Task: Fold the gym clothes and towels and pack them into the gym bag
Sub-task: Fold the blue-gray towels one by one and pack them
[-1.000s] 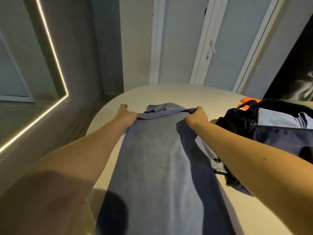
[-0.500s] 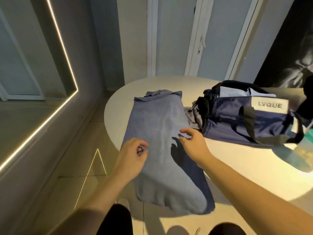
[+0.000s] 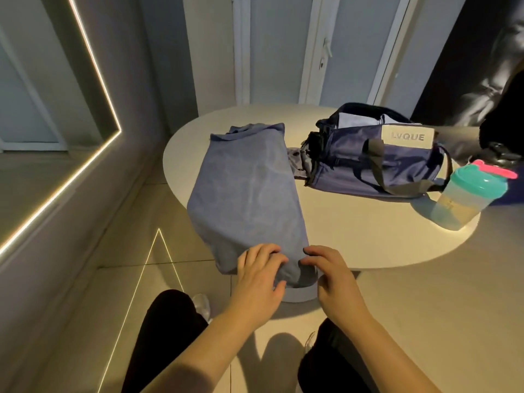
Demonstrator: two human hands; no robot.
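Towel: the blue towel (image 3: 249, 194) lies long and flat in the middle of the frame, on the round white table (image 3: 354, 236).
Long way: it runs from the lower middle up toward the upper middle; its near end hangs off the table edge.
Left hand (image 3: 259, 282): fingers curl on the near end, pinching the towel.
Right hand (image 3: 330, 275): fingers bent, tips touching the same end.
Gym bag (image 3: 374, 163): open, right of the towel.
Bottle (image 3: 465, 198): far right.
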